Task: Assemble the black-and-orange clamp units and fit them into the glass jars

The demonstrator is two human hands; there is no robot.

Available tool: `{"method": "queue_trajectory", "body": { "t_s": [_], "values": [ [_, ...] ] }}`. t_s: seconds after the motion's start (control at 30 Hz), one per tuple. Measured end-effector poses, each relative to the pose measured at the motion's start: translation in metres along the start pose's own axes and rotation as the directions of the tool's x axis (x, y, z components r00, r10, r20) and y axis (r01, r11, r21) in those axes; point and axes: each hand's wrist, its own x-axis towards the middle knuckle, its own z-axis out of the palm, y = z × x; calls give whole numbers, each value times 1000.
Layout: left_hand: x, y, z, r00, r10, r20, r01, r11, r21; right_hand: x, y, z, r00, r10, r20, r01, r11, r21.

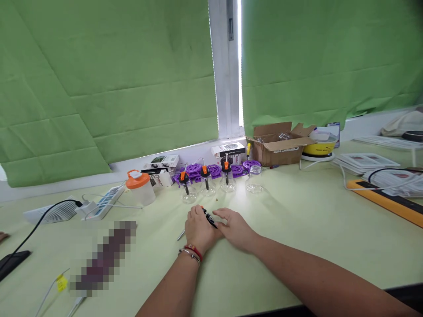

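My left hand (198, 229) is closed around a small black and orange part (208, 216) with a thin metal tube (181, 235) sticking out below the fist. Beside it my right hand (235, 226) rests on the pale green table (297, 220), its fingers curled toward the same part and touching it. Just beyond my hands stand several small clear glass jars (228, 182); three carry orange and black stoppers, one jar (254, 179) has none. Purple plastic wheels (214, 170) lie behind the jars.
An orange-lidded plastic container (140, 187) and a white power strip (102, 203) sit at the left. An open cardboard box (279, 143) and a yellow device (320, 147) stand at the back right. An orange ruler-like bar (386, 201), papers and cables lie at the right. A black phone (11, 263) is at far left.
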Motion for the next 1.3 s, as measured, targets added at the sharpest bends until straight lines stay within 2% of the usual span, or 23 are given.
{"method": "queue_trajectory", "body": {
  "t_s": [0.1,0.27,0.43,0.73,1.0,1.17,1.3],
  "values": [
    [3,0,1,1000,11,9,-11,1000,26,6,7,-2,999,-26,33,29,995,-93],
    [10,1,4,1000,-3,19,3,1000,27,14,16,-7,996,-21,87,33,990,-135],
    [13,0,6,999,-18,45,18,1000,6,20,20,-8,997,27,67,-19,993,-116],
    [14,1,5,998,-31,59,31,999,10,22,22,-6,995,-22,94,30,996,-85],
    [15,1,5,997,-35,68,33,999,28,22,22,-7,993,-12,118,19,998,-53],
    [15,1,4,997,-31,70,28,999,46,22,22,-7,989,-56,139,69,994,-86],
    [16,2,4,995,-46,89,42,998,46,23,24,-7,992,-34,122,47,994,-103]
  ]
}}
